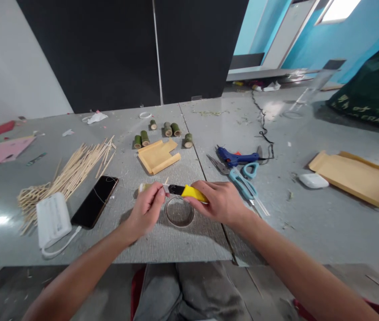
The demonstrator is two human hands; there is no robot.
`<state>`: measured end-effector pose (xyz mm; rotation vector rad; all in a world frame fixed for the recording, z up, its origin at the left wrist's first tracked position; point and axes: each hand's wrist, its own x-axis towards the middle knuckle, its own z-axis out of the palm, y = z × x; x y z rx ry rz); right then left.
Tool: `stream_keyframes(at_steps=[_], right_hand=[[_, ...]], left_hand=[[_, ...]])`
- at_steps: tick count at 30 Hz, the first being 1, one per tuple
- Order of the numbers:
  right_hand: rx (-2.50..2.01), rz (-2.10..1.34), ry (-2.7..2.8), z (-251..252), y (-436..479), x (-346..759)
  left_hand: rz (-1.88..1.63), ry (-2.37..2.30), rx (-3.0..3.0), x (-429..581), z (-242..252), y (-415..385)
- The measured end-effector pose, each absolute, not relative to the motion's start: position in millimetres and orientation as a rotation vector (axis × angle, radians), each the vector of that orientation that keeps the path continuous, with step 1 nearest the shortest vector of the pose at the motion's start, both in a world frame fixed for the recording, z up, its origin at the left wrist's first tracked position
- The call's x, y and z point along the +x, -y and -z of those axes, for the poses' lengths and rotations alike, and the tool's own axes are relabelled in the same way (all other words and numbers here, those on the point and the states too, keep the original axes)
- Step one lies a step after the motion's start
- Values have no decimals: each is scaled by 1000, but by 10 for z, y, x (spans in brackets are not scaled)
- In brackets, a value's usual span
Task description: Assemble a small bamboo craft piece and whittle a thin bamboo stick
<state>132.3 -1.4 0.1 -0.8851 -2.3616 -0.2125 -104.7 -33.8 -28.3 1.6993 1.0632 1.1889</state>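
My right hand (221,200) is closed round the yellow handle of a utility knife (194,193), its black end pointing left. The knife's metal tip meets the fingertips of my left hand (147,207), which is closed in a pinch. A pale thin stick (167,180) pokes out just above those fingers; most of it is hidden. Behind the left knuckles shows a short pale cylinder (141,187), partly covered. Below the knife, a roll of clear tape or similar ring (180,211) rests on the grey table (189,245).
Left are a bundle of thin wooden sticks (75,165), a phone (95,203) and a white power bank (53,216). Ahead lie several bamboo pieces (176,129) and a cardboard tray (158,157). Right are blue scissors (243,183), a glue gun (238,157) and a white case (313,180).
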Motion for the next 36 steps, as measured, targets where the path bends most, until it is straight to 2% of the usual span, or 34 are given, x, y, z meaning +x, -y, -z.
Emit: stream_keyframes(at_steps=[8,13,21,28,32,34,36], right_hand=[[-1051,323,2323,16,-11,1313],[-1321,350,1957,-48,-96,1460],[-921,187,2334,-34,27,1317],[-982,187,2386,-6,18,1288],[-1365,293,2158,-39,-108,1413],[-1457,335,1996,-61,-145,1482],[-1333,303,1968,-68,-132,1500]], left_hand=[[-1155,-1049,1700,-1043,253,327],[-1189,-958,1553,-1019,230,334],[-1196,-975,1501,-1016,235,336],[-1174,-1063,1654,-1041,214,356],[-1066,-992,1838,-1029,202,397],[-1049,-950,1782,-1012,213,390],[-1114,-942,1617,-1004,230,356]])
